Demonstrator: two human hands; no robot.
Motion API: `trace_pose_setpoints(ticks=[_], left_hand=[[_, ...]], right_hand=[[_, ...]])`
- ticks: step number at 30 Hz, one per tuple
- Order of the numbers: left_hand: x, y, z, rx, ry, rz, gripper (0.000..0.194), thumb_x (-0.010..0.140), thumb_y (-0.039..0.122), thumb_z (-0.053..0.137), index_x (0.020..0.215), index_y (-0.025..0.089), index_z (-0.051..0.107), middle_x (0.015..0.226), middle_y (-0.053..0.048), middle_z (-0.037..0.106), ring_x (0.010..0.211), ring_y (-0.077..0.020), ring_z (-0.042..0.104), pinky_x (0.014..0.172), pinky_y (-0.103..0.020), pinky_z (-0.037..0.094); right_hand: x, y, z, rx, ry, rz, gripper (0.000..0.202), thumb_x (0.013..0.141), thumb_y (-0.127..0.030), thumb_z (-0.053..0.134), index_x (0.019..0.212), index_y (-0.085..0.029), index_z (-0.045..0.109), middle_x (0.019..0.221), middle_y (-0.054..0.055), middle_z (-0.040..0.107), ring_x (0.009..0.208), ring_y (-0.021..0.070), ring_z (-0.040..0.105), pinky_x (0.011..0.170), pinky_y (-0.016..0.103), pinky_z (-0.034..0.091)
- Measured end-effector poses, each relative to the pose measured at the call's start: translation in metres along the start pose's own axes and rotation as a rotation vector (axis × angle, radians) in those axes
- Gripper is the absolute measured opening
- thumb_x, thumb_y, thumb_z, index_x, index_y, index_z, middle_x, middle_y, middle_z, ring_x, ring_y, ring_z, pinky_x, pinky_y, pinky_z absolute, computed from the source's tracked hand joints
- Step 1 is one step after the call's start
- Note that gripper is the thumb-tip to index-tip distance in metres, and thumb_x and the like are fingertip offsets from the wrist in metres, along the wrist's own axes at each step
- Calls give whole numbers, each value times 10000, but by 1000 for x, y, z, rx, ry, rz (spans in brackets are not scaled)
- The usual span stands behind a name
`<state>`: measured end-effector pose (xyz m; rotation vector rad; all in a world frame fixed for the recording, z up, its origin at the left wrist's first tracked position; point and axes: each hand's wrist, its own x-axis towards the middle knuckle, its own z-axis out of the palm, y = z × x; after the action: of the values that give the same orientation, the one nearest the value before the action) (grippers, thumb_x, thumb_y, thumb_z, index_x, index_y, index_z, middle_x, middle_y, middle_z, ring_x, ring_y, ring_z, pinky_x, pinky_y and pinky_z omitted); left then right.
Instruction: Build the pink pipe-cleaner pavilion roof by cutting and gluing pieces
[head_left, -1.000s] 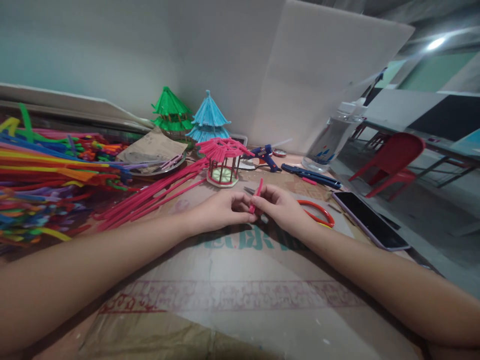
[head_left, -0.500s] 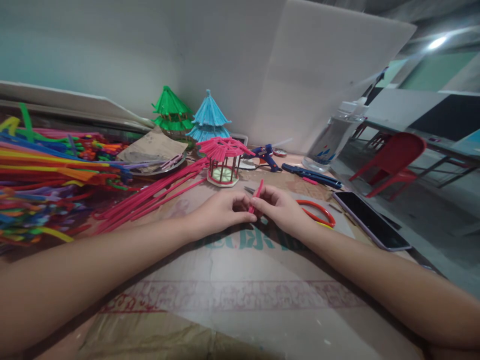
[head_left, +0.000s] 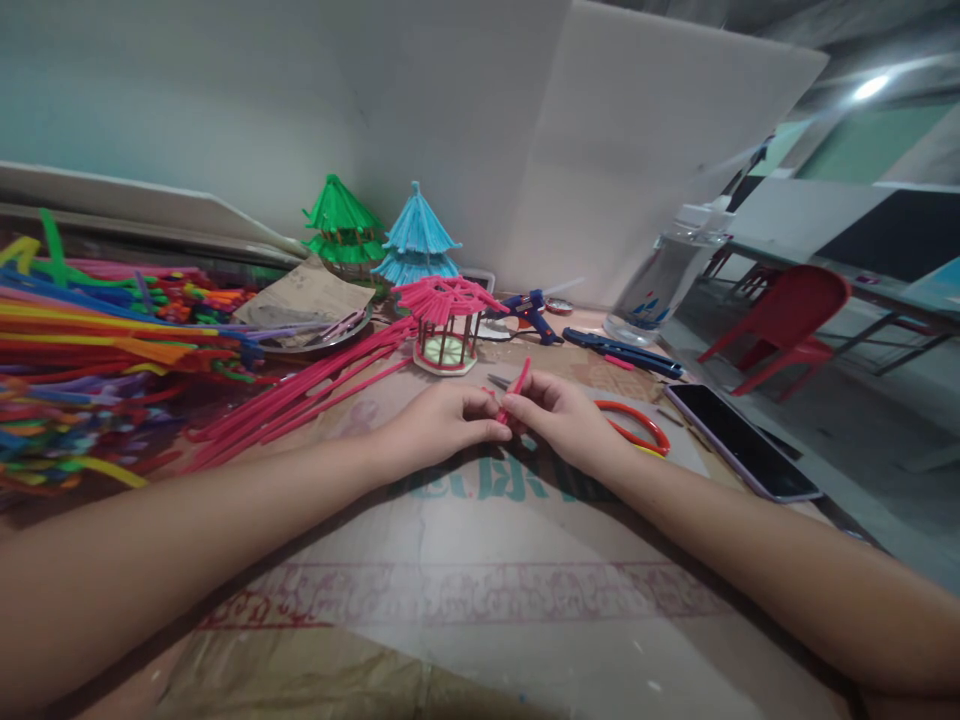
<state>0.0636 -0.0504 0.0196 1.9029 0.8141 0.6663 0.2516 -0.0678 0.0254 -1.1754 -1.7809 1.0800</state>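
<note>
Fingertips meet over the middle of the table, where my left hand (head_left: 454, 420) and my right hand (head_left: 555, 410) both pinch a short pink fuzzy stem (head_left: 523, 377). Its upper end sticks up between them. Scissors with an orange-red handle (head_left: 637, 422) lie partly under my right hand, blade tip showing behind it. Just beyond the hands stands a small pavilion with a pink roof (head_left: 447, 297), brown posts and a pale octagonal base. Long pink stems (head_left: 300, 395) lie left of it.
Green (head_left: 341, 215) and blue (head_left: 417, 235) pavilions stand behind. Colourful stems (head_left: 97, 350) pile up at left beside a tray (head_left: 307, 345). A glue gun (head_left: 531, 312), blue cutter (head_left: 622, 348), water container (head_left: 664, 275) and phone (head_left: 742, 440) are at right.
The pink stem between my fingers has shifted and tilted slightly to the right, and a bit of pink now shows above my left fingertips. Both hands stay in nearly the same place.
</note>
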Motion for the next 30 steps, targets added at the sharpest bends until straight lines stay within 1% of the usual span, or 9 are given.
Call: trace_pose_setpoints(ticks=[2, 5, 7, 10, 13, 17, 22, 25, 30], left_hand=[[0, 1, -1, 12, -21, -11, 136, 825, 244, 660, 859, 144, 745, 847, -41, 752, 792, -159, 677, 738, -252, 509], [2, -2, -2, 5, -65, 27, 169, 841, 263, 643, 900, 144, 747, 910, -55, 760, 838, -168, 687, 764, -254, 518], [4, -6, -3, -55, -78, 58, 233, 889, 309, 583, 910, 138, 739, 935, -71, 758, 880, -175, 691, 807, -266, 522], [7, -12, -4, -209, -41, 45, 343, 925, 402, 524, 870, 126, 719, 912, -95, 753, 877, -184, 696, 837, -295, 528], [9, -14, -5, -338, -26, -6, 339, 887, 437, 587, 867, 122, 712, 911, -99, 752, 857, -186, 699, 836, -307, 530], [8, -11, -6, -420, -48, -73, 254, 839, 379, 643, 857, 139, 724, 884, -75, 757, 843, -175, 700, 851, -306, 522], [6, -2, -6, -315, -59, -114, 160, 805, 284, 653, 815, 148, 738, 874, -56, 759, 831, -163, 691, 822, -282, 510], [5, -1, -5, -223, -54, -94, 172, 821, 305, 654, 819, 150, 728, 878, -45, 756, 821, -153, 684, 790, -265, 509], [4, -5, -2, -159, -2, -46, 179, 812, 327, 685, 822, 150, 707, 833, -34, 748, 776, -142, 679, 734, -240, 504]], right_hand=[[0, 0, 0, -13, 27, -22, 240, 851, -420, 627, 817, -186, 584, 723, -9, 614, 641, 133, 555, 602, 267, 440], [1, 1, -1, -33, 54, -44, 234, 850, -413, 630, 798, -189, 588, 714, -14, 610, 633, 131, 552, 595, 263, 438], [2, 2, -1, -19, 65, -49, 228, 847, -406, 631, 787, -190, 588, 714, -13, 614, 632, 130, 558, 595, 262, 446], [4, 4, -1, 44, 65, -29, 232, 833, -419, 642, 808, -194, 593, 746, -1, 638, 660, 142, 595, 621, 274, 483], [4, 6, 0, 70, 61, 3, 254, 820, -445, 653, 837, -198, 596, 778, 9, 658, 693, 157, 628, 651, 290, 515], [2, 4, 0, 13, 70, -9, 266, 820, -455, 649, 820, -195, 589, 749, 5, 653, 666, 150, 613, 620, 275, 495], [0, 1, 1, -34, 59, -32, 263, 851, -447, 624, 814, -191, 580, 732, 3, 648, 648, 141, 590, 598, 263, 466], [-1, 2, 1, -106, 74, -39, 261, 871, -442, 608, 808, -191, 576, 712, -1, 624, 641, 143, 569, 587, 267, 449], [-3, 1, 3, -211, 79, -48, 248, 883, -437, 597, 831, -195, 582, 764, 14, 639, 680, 158, 579, 621, 286, 462]])
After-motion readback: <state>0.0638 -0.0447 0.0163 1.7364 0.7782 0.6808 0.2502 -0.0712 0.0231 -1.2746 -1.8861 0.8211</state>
